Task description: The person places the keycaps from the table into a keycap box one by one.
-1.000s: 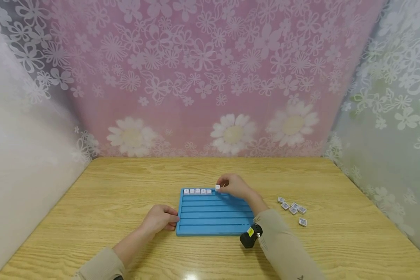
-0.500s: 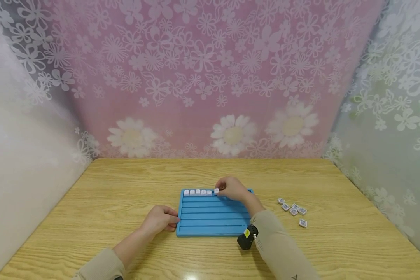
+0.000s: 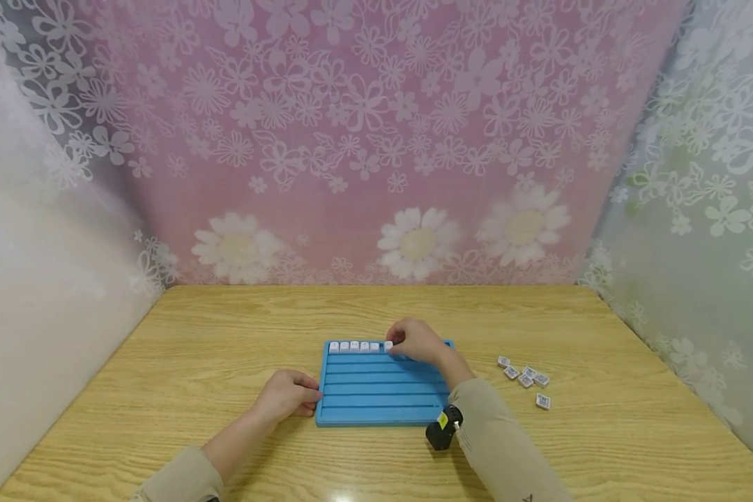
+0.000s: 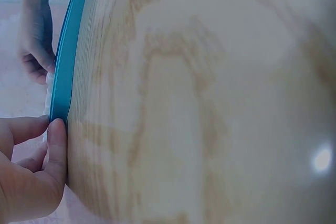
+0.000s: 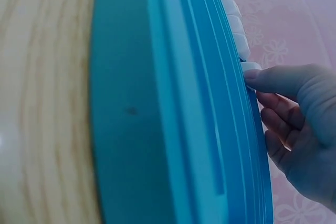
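A blue grooved tray (image 3: 376, 399) lies on the table, several white tiles (image 3: 354, 346) standing in the left part of its back row. My right hand (image 3: 417, 341) pinches another white tile (image 3: 388, 346) between thumb and fingers at that back row, a small gap right of the others. In the right wrist view, the thumb presses on the held tile (image 5: 251, 67). My left hand (image 3: 286, 395) holds the tray's left edge; in the left wrist view, thumb and index finger meet at the tray's rim (image 4: 63, 87). The tile's printed face is too small to read.
Several loose tiles (image 3: 526, 377) with printed faces lie on the wooden table (image 3: 602, 446) right of the tray, one (image 3: 542, 401) nearer the front. A black wrist camera (image 3: 442, 429) sits by the tray's front right corner. Patterned curtains (image 3: 364, 139) close off the back and sides.
My right hand has lowered the pinched tile from above the tray's back edge into the back row. The left hand has stayed on the tray's left edge.
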{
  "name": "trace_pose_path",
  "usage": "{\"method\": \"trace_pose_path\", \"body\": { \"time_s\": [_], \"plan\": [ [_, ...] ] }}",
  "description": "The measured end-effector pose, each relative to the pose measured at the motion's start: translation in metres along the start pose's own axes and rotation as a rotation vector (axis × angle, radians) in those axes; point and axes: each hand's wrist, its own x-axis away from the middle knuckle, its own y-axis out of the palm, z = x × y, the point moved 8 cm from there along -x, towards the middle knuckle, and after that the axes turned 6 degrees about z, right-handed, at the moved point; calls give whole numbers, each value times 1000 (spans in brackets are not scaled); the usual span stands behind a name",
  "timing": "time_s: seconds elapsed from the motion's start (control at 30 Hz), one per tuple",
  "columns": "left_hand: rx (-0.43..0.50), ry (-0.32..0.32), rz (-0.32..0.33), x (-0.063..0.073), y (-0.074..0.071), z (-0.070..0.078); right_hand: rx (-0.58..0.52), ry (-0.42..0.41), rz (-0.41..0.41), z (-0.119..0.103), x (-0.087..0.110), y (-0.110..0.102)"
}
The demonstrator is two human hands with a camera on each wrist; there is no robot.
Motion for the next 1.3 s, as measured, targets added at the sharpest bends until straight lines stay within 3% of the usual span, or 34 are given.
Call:
{"method": "trace_pose_path", "body": {
  "time_s": [0.87, 1.3],
  "plan": [
    [15, 1, 2, 0, 0, -1, -49, 73, 16, 2, -1, 4],
    [11, -1, -2, -1, 1, -2, -77, 72, 3, 0, 0, 4]
  ]
}}
